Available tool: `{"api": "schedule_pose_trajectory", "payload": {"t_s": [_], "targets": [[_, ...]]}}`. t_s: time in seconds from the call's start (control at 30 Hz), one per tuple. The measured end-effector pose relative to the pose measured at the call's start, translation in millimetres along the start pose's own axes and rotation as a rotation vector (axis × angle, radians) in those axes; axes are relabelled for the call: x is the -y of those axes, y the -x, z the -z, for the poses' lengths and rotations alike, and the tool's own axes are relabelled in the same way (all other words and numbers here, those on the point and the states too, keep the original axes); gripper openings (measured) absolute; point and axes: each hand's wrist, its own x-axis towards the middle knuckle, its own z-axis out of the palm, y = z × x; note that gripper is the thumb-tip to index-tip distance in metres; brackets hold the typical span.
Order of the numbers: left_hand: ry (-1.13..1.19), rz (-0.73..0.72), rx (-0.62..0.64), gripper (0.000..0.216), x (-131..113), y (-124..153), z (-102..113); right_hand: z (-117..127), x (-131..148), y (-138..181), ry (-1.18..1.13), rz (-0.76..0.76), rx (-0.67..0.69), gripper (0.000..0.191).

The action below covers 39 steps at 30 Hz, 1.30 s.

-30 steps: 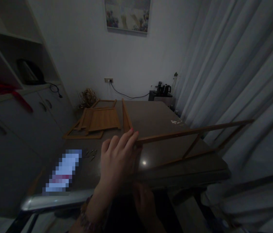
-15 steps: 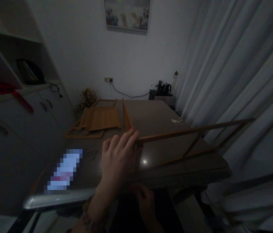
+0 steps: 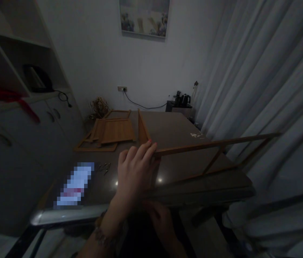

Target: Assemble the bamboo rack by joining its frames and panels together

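Observation:
My left hand (image 3: 135,168) is closed over the corner where a long wooden frame (image 3: 194,147) meets an upright wooden panel (image 3: 142,128). The frame stands on edge along the near side of the table and stretches to the right, with a crossbar partway along. The panel runs away from me toward the far side. Lower down, at the table's front edge, my right hand (image 3: 160,218) has its thumb and fingers drawn together. Its fingertips lie in shadow under my left wrist, and what they hold is hidden.
Flat wooden panels and frames (image 3: 117,130) lie stacked at the table's (image 3: 167,123) back left. Several small metal pieces (image 3: 104,167) sit beside a blurred bright phone-like screen (image 3: 76,184). White scraps (image 3: 197,135) lie at the right. A metal bar (image 3: 67,215) borders the near left.
The view has shifted slightly, so most things appear a little further right. My left hand keeps its hold on the corner, and my right hand stays low at the table edge.

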Motion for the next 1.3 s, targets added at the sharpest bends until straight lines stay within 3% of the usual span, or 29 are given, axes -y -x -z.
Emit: {"api": "schedule_pose_trajectory", "payload": {"t_s": [0.2, 0.47, 0.77, 1.0, 1.3], "targets": [[0.007, 0.017, -0.03, 0.039, -1, 0, -1, 0, 13, 1, -0.111, -0.055, -0.013, 0.033], [0.023, 0.024, -0.012, 0.039, -2, 0, 1, -3, 20, 3, -0.184, -0.092, -0.053, 0.025], [0.042, 0.015, -0.026, 0.038, -1, 0, -2, 5, -15, 5, 0.327, 0.287, -0.042, 0.032], [0.041, 0.018, -0.06, 0.04, -1, 2, -3, 9, -38, 2, 0.436, 0.396, -0.16, 0.028], [0.0, 0.012, -0.075, 0.035, -2, 0, -2, 8, -33, 7, 0.218, 0.194, -0.165, 0.025]]}}
